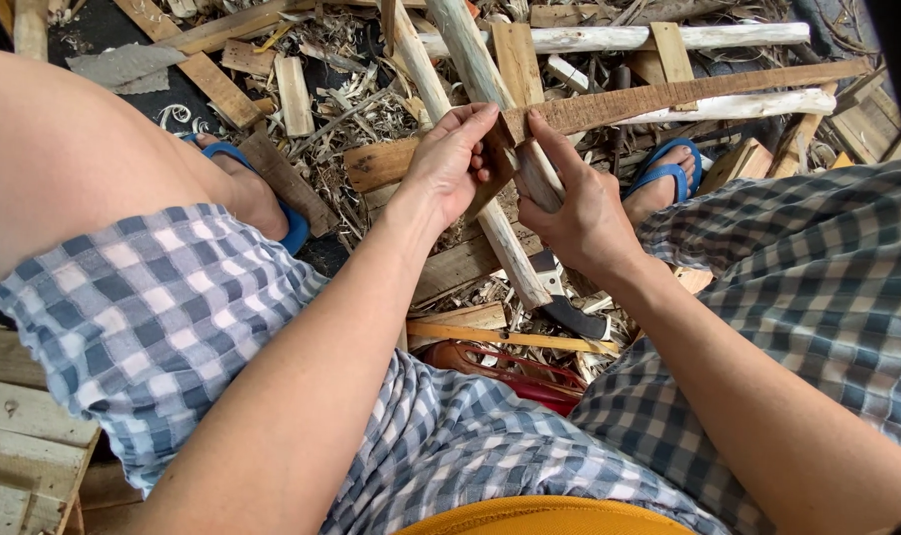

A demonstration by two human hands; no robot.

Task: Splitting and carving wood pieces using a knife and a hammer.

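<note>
From the head camera, looking down, the person sits with knees apart in blue and white checked shorts. Both hands meet in the middle of the picture. The left hand curls its fingers around the near end of a long flat wooden slat. The right hand holds the same end from the other side, with its thumb pressed on top and its fingers also wrapped around a pale peeled stick that runs under the slat.

The slat is brown, thin and rough. It stretches from the hands away to the right, a bit above the ground. The pale stick is round and smooth, with its bark gone, and it slants from the top of the picture down between the knees.

The ground is dark and covered with wood shavings, short boards and more peeled sticks. A foot in a blue sandal rests on the right and another blue sandal is on the left. A big knife with a dark blade lies below the hands. A pale plank sits at the lower left.
</note>
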